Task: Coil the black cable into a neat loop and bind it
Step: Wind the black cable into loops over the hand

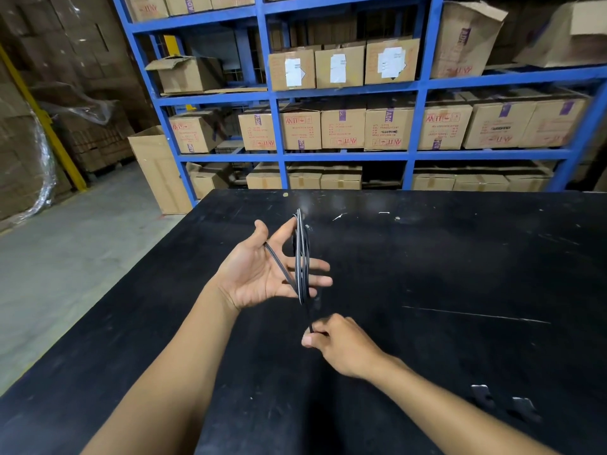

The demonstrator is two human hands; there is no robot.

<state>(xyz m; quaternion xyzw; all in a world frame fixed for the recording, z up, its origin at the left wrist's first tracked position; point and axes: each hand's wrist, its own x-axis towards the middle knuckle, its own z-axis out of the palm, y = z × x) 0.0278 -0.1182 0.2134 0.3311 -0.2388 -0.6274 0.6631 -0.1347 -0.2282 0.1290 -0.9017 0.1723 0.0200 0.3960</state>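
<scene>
A head-worn view looks down on 2 bare hands held over a black table [460,257], with blue shelving [348,90] full of cardboard boxes [341,126] at 12 o'clock.

The left hand [259,274] is held open, palm up, fingers spread wide toward 3 o'clock. The cable [301,257] is wrapped around those fingers in several turns, which are seen stacked close together as a narrow upright loop. 1 strand is seen crossing the palm diagonally from the thumb base down toward the bundle. The hand is not closed on the cable; the loop is simply carried on the spread fingers.

The right hand [338,343], at 5 o'clock from the left, is closed in a pinch on the cable's free tail just below the loop. The tail is drawn taut between the 2 hands.

The coiling is judged to be well along: several turns are already laid, and little loose cable can be seen beyond the right hand, though the tail's end is hidden in the fist. The binding is judged not yet done, as no tie or wrap is seen around the bundle.

The loop's long axis runs from 12 o'clock to 6 o'clock, tilted slightly, with its top pointing away from the wearer. The loop is viewed nearly edge-on, held above the table and not touching it.
</scene>
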